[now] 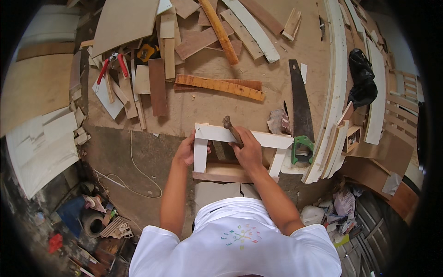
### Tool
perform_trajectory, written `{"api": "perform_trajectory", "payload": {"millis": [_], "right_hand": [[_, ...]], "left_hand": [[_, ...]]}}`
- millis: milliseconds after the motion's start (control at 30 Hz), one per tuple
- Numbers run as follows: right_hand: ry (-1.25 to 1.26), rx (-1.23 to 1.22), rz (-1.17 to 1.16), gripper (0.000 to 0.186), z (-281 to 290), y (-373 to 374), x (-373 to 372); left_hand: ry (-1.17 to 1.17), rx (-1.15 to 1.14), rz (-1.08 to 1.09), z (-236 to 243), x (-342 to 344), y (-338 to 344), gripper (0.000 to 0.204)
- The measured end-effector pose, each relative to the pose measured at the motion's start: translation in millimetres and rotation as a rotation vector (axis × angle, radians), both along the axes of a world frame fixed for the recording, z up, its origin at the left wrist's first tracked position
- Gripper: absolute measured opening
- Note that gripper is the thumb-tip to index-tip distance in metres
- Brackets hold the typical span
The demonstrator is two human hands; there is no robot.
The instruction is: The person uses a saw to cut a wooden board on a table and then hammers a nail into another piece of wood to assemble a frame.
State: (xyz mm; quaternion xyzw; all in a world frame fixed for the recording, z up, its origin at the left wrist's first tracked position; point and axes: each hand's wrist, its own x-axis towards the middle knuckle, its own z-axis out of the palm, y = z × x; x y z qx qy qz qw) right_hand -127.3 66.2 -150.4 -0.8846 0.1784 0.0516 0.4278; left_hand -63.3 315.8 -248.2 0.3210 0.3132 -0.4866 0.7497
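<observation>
A rectangular wooden frame [214, 134] with white-faced pieces is in front of my body, at the near edge of the work table. My left hand [186, 148] is closed round its left side piece, with fingertips showing on the inner side. In my right hand [248, 148] is a short brown hammer [234, 130], its knobbed, rusty-looking end pointing up and away over the frame's far white rail. The fingers wrap its handle, and the hand hides part of the frame. An unpainted wood piece [221, 172] forms the frame's near side.
A handsaw [302, 99] with a green handle lies right of the frame. Red-handled pliers [110, 64] and a yellow-black tape measure [146, 51] sit among wood offcuts at left. Orange-brown strips [219, 87] lie beyond the frame. Long white boards [334, 83] line the right.
</observation>
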Motion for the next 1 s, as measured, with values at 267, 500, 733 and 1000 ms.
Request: {"api": "perform_trajectory", "payload": {"millis": [267, 500, 733, 1000], "right_hand": [[0.001, 0.018, 0.012, 0.054, 0, -5, 1], [-0.004, 0.023, -0.015, 0.054, 1, -6, 0], [-0.013, 0.028, -0.006, 0.053, 1, -2, 4], [-0.014, 0.012, 0.025, 0.053, 6, 6, 12]], "left_hand": [[0.056, 0.007, 0.077, -8, -10, 1, 0.059], [0.061, 0.078, 0.079, 4, -5, -3, 0.057], [0.048, -0.014, 0.142, 7, -2, -5, 0.063], [-0.093, 0.326, 0.012, 25, -6, -8, 0.064]]}}
